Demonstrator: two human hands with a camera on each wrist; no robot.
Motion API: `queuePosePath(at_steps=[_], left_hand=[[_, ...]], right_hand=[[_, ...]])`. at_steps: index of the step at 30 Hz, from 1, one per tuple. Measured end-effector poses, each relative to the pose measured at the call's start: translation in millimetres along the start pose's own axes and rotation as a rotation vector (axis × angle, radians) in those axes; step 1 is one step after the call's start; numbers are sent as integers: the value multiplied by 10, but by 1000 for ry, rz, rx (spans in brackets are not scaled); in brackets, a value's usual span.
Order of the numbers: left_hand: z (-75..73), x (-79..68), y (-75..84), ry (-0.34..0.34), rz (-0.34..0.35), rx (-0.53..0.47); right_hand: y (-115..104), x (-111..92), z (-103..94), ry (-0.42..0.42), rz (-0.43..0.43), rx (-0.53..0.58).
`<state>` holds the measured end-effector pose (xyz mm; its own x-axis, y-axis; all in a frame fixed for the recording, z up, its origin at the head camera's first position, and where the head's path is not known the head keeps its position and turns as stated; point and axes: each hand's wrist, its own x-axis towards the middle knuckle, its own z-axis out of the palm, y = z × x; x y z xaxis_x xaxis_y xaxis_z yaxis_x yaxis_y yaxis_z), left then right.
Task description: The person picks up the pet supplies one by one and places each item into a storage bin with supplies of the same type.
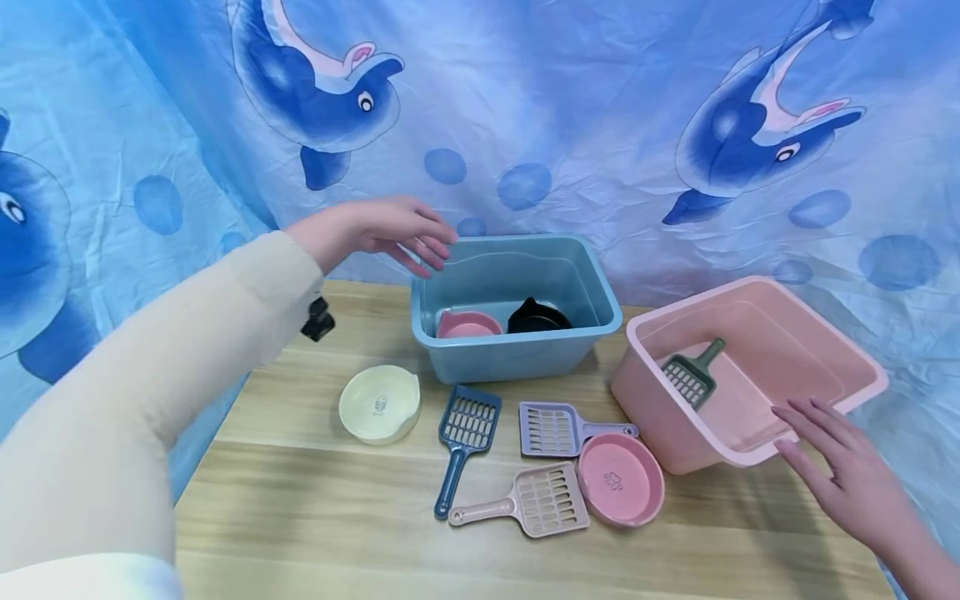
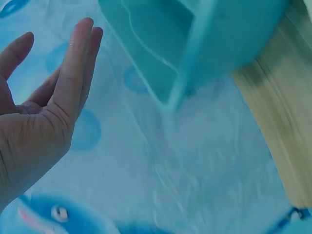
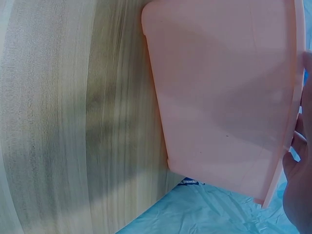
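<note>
My left hand (image 1: 405,232) hovers by the back left corner of a blue litter box (image 1: 517,360), fingers relaxed and holding nothing. The left wrist view shows its palm and extended fingers apart from the box. Inside the blue box sit a pink bowl (image 1: 471,327) and a black bowl (image 1: 537,318). My right hand (image 1: 851,479) is at the near right rim of a pink litter box (image 1: 656,417), fingers extended; whether it touches the rim is unclear. A green litter scoop (image 1: 707,357) leans inside the pink box.
On the wooden table (image 1: 315,517) lie a cream bowl (image 1: 380,404), a blue scoop (image 1: 452,475), a purple scoop (image 1: 582,432), a beige scoop (image 1: 495,510) and another pink bowl (image 1: 621,481). A blue dolphin-print curtain (image 1: 570,125) hangs behind.
</note>
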<state>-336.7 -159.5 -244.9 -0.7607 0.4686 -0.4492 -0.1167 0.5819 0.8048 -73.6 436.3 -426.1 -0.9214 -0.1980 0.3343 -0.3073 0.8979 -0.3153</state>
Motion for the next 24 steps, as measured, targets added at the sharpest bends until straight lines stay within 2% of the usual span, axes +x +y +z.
queuePosePath(at_steps=[5,9,12,15,18,21,24], left_hand=[[-170,-335,-330,55,-3,19],[-233,-550,-736,96,-27,23],[-228,-672,-1034,121,-53,38],[-157,-749,-1317,165,-77,68],[-43,-782,-1596,237,-91,98],[87,-788,-1848,319,-83,120],[214,-767,-2059,402,-60,190]], right_hand=[[27,-24,-5,16,-4,-15],[29,-31,-2,22,-7,-14],[17,-31,3,21,-3,-10],[7,-15,0,40,-18,-4],[10,15,-2,68,-46,-3],[13,32,2,77,-60,-4],[10,24,17,70,-51,5]])
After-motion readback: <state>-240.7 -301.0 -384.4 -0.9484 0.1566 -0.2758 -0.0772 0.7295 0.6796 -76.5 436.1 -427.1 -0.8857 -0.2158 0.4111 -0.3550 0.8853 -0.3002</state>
